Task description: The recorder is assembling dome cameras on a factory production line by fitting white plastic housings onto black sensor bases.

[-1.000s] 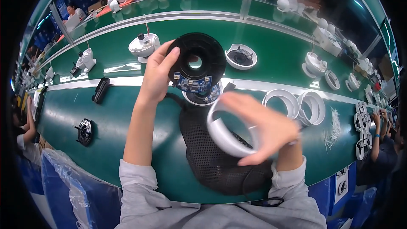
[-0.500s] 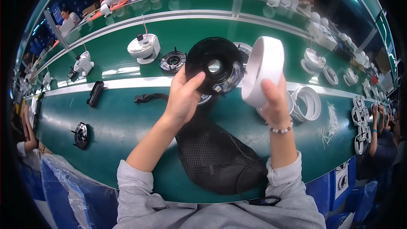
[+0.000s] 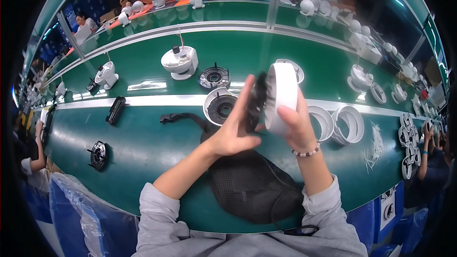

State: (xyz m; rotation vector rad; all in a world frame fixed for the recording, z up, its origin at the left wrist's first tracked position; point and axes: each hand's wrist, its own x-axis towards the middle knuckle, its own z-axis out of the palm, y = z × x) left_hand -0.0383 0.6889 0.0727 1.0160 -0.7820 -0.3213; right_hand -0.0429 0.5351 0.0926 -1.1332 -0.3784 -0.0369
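Note:
Between my hands, a round black plastic part (image 3: 257,102), seen nearly edge-on, meets the open side of a white plastic ring (image 3: 285,93). My left hand (image 3: 233,131) has the black part, its long fingers straight along the outer face and one fingertip below the rim. The white ring is gripped from the right by my right hand (image 3: 302,126), thumb on its outer wall. Whether the two parts are joined is hidden. Behind my left hand lies a white ring housing (image 3: 209,101) with a black disc inside. A black mesh bag (image 3: 254,188) lies under my forearms.
Two white rings (image 3: 350,124) stand right of my right hand, near a pile of white cable ties (image 3: 375,147). A black round part (image 3: 99,155) and a black bar-shaped piece (image 3: 115,110) lie at left. A conveyor belt (image 3: 143,74) carries white device bodies (image 3: 180,62).
The black part has turned edge-on and come against the white ring. My left fingers have straightened along it. The view has shifted slightly, uncovering the housing behind my left hand.

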